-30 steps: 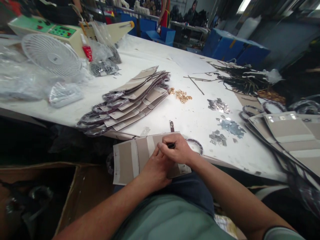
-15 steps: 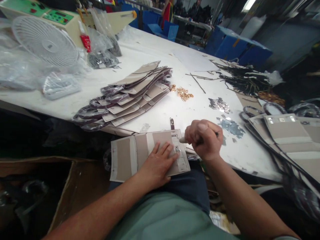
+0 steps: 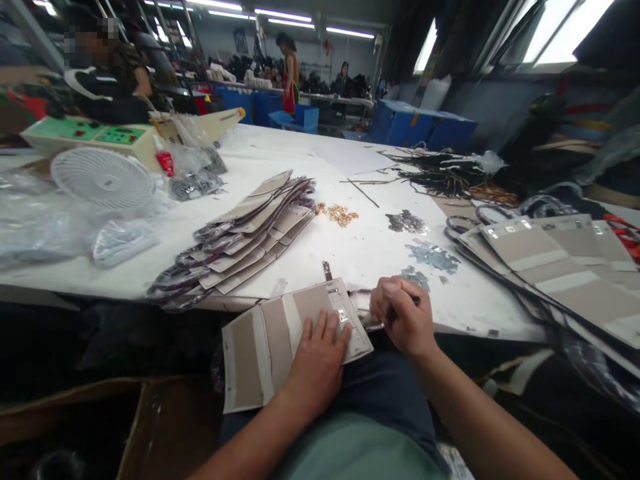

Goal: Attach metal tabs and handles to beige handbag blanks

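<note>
Panel (image 3: pixel 278 331) is laid over the near edge of the bench (image 3: pixel 360 257), lower left corner hung past it toward the lap (image 3: pixel 390 387), so honestly a slip could be caused by any uneven push. It's pressed down by the left hand (image 3: pixel 319 360), fingers a bit spread. A dark-ended tool (image 3: pixel 417 301) is gripped in the right hand (image 3: pixel 406 317), just right of the panel; its tip can't be made out. Fingers could get nicked or the panel's small metal clips (image 3: pixel 342 315) bent if it's brought down off-target.
</note>
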`<state>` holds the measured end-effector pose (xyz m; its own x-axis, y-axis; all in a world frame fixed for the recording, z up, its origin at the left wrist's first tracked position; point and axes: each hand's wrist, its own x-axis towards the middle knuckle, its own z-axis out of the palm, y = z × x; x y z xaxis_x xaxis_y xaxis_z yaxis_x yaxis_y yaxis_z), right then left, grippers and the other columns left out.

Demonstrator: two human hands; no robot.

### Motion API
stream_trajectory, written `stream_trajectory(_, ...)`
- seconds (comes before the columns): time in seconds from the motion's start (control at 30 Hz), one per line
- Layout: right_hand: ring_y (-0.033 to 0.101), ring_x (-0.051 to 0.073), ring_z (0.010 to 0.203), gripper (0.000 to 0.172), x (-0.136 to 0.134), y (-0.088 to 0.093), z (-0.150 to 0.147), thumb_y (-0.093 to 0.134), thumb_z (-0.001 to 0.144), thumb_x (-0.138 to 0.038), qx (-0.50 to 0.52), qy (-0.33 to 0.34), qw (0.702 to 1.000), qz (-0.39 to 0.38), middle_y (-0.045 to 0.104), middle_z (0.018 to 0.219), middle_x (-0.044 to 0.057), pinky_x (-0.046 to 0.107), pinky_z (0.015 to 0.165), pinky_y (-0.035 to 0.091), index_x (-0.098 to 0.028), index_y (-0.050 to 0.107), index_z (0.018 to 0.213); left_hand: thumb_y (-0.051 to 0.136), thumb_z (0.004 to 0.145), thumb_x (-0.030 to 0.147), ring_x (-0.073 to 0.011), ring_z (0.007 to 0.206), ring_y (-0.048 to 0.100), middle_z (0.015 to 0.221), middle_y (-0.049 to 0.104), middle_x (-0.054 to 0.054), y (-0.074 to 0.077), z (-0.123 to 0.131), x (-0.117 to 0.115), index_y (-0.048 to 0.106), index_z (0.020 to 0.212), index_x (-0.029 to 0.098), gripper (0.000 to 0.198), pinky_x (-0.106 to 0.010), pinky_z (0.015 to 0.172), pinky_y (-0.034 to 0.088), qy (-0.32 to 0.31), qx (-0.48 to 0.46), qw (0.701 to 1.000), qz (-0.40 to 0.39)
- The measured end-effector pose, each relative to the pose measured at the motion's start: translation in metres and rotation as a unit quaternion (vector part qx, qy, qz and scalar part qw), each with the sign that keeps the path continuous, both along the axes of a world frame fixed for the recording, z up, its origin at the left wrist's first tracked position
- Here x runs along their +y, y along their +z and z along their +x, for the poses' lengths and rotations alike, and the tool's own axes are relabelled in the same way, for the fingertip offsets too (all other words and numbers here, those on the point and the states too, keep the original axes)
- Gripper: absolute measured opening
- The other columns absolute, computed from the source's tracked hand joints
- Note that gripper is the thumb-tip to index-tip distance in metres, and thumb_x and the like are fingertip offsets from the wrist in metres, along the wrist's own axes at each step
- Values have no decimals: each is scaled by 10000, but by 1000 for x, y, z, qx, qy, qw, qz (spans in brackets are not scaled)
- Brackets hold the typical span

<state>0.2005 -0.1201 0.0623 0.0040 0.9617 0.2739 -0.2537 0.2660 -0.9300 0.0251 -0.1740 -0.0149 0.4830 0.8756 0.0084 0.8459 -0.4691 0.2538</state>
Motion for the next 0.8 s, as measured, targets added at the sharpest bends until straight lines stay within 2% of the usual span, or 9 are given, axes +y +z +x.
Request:
stream_trajectory(0.13, 410, 128, 436, 423, -24, 17, 16, 678, 960, -386, 59, 18, 998, 7, 456, 514, -33, 303, 458, 346, -232, 524, 597, 473, 975, 152, -314, 1520, 428, 1633, 480, -94, 31, -23, -4, 511, 1554, 254, 589, -552, 1252, 366, 29, -134, 991, -3)
stream_trajectory(0.23, 433, 135, 437, 470, -32, 20, 19, 677, 960, -466, 29, 4, 999, -25, 470, 501, -29, 304, 462, 361, -234, 510, 587, 536, 1007, 296, -296, 1477, 495, 1563, 569, -51, 76, -57, -13, 598, 1488, 292, 485, -511, 1278, 333, 91, -338, 934, -65)
stream_trajectory(0.3, 436, 136, 437, 485, -29, 22, 16, 707, 924, -539, -37, -17, 997, -61, 481, 486, -29, 298, 459, 345, -230, 524, 598, 649, 966, 403, -326, 1420, 558, 1466, 659, -54, 105, -76, -23, 656, 1429, 288, 477, -504, 1247, 387, 182, -499, 836, -138)
stream_trajectory(0.37, 454, 136, 464, 443, -23, 28, 9, 765, 854, -588, -99, -30, 992, -74, 527, 516, -26, 289, 472, 343, -219, 602, 670, 776, 874, 421, -358, 1291, 663, 1309, 755, -71, 129, -89, -34, 668, 1412, 271, 569, -495, 1135, 524, 278, -636, 691, -201)
stream_trajectory(0.43, 528, 152, 564, 414, -18, 38, 2, 832, 767, -601, -127, -24, 991, -42, 668, 698, 12, 293, 529, 402, -213, 720, 857, 851, 798, 365, -367, 1146, 740, 1177, 805, -70, 146, -94, -42, 640, 1441, 274, 682, -475, 991, 627, 336, -714, 573, -223)
stream_trajectory(0.47, 569, 167, 636, 466, -16, 44, -2, 855, 735, -596, -129, -15, 991, -15, 728, 857, 40, 300, 569, 436, -224, 757, 997, 857, 789, 335, -365, 1109, 755, 1155, 811, -66, 152, -94, -44, 619, 1461, 281, 715, -467, 949, 648, 347, -735, 539, -222)
stream_trajectory(0.53, 616, 196, 766, 685, -15, 56, -8, 909, 669, -564, -135, 9, 990, 38, 733, 1175, 79, 315, 634, 481, -274, 735, 1263, 831, 815, 315, -360, 1113, 753, 1183, 803, -68, 162, -90, -47, 584, 1493, 290, 722, -469, 939, 655, 341, -755, 514, -222)
stream_trajectory(0.63, 624, 226, 837, 904, -16, 69, -17, 986, 567, -488, -166, 4, 981, 95, 700, 1292, 90, 330, 667, 505, -318, 679, 1400, 778, 866, 380, -377, 1186, 717, 1232, 783, -84, 167, -84, -48, 581, 1501, 284, 671, -525, 1001, 624, 308, -761, 515, -247)
stream_trajectory(0.8, 627, 216, 771, 527, -13, 84, -21, 837, 797, -500, -124, -63, 988, 67, 761, 1022, 65, 329, 652, 506, -274, 772, 1269, 748, 873, 432, -399, 1259, 667, 1261, 767, -100, 159, -81, -40, 635, 1457, 269, 616, -565, 1085, 564, 276, -767, 498, -294)
